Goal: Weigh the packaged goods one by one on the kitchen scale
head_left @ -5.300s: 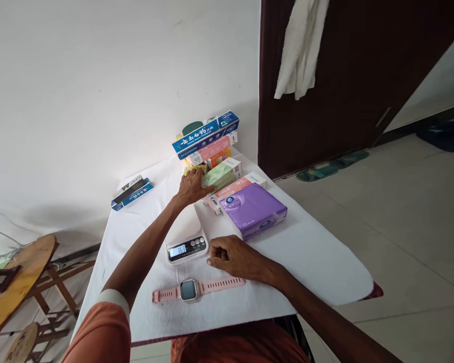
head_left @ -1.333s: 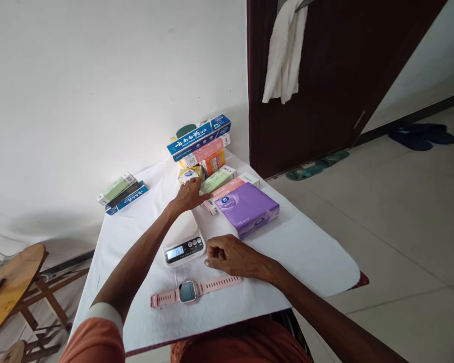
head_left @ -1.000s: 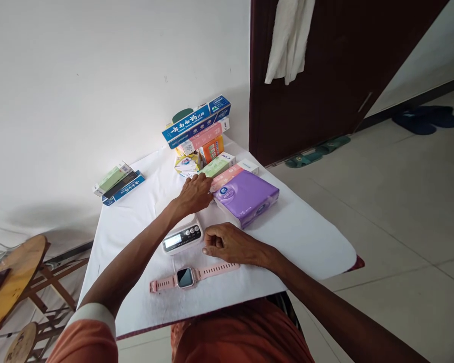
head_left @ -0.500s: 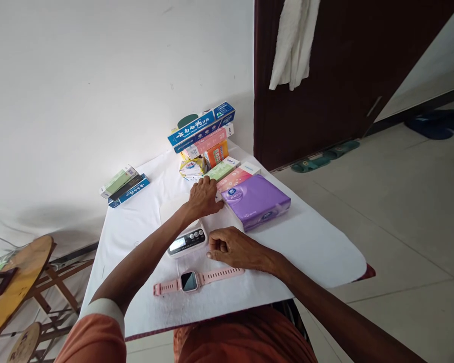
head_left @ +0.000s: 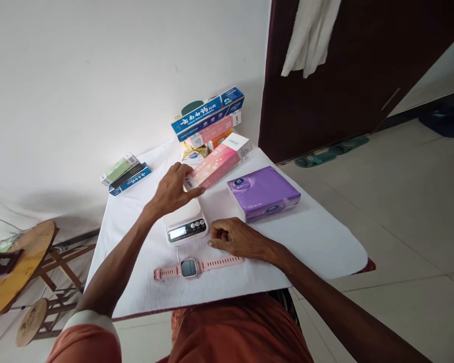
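Note:
In the head view, my left hand (head_left: pixel 174 190) grips the near end of a long pink and white toothpaste box (head_left: pixel 220 162), thumb on one side and fingers on the other. The box is tilted, its far end pointing back and right. Just below that hand is a white digital kitchen scale (head_left: pixel 187 224) with a lit display. My right hand (head_left: pixel 236 239) rests on the table right of the scale, fingers curled and nothing visible in them. Beyond it lies a purple tissue pack (head_left: pixel 267 193). A pink smartwatch (head_left: pixel 189 268) lies flat in front of the scale.
A blue toothpaste box (head_left: pixel 208 115) tops a stack against the wall, above another pink box (head_left: pixel 215 130) and a yellow package (head_left: pixel 193 156). At the left edge, several boxes (head_left: pixel 125 173) lie together. The white-covered table (head_left: pixel 306 247) stands beside a dark door (head_left: pixel 348 75).
My left hand has picked up the pink toothpaste box from beside the tissue pack and brought it left towards the scale. My right hand stays nearly still. The view has shifted slightly.

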`<action>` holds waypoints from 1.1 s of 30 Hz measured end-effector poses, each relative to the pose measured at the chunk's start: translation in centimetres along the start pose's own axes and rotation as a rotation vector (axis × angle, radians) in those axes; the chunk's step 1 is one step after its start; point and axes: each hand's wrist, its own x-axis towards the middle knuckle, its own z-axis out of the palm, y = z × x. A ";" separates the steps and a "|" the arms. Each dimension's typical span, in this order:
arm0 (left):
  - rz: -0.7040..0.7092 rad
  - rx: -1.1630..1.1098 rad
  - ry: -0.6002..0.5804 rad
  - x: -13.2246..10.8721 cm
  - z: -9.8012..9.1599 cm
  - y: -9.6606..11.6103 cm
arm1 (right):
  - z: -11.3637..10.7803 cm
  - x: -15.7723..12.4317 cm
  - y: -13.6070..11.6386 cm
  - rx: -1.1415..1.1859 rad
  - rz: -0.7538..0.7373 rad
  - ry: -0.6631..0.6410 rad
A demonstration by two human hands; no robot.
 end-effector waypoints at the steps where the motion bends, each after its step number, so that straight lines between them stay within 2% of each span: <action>1: 0.006 -0.001 -0.004 -1.4 -0.7 -0.7 | 0.0 0.0 0.1 -0.008 -0.003 -0.003; 3: -0.001 0.002 -0.036 -4.2 -1.5 -2.1 | 0.1 0.1 0.2 -0.017 -0.006 -0.010; 6: -0.052 0.010 -0.105 -8.0 -1.3 -3.9 | 0.1 0.2 0.3 -0.012 -0.019 -0.019; 10: -0.120 0.005 -0.140 -10.5 -0.1 -5.4 | 0.0 0.1 0.1 -0.016 -0.006 -0.018; 14: -0.147 0.031 -0.140 -10.9 -0.1 -5.7 | -0.1 0.1 -0.2 -0.020 0.026 -0.020; 19: -0.183 0.034 -0.166 -10.5 -0.5 -5.1 | 0.1 0.1 0.0 -0.027 0.040 -0.028; 26: -0.158 0.048 -0.191 -9.3 1.0 -4.9 | 0.2 0.1 0.3 -0.051 0.087 -0.049; 29: -0.193 -0.019 -0.107 -9.8 0.5 -6.6 | 0.2 0.2 0.4 -0.052 0.100 -0.053; 31: -0.271 -0.023 -0.036 -10.2 -0.3 -8.9 | 0.2 0.2 0.4 -0.052 0.097 -0.054; 33: -0.388 0.040 -0.009 -10.5 -0.9 -12.2 | 0.2 0.1 0.3 -0.058 0.093 -0.048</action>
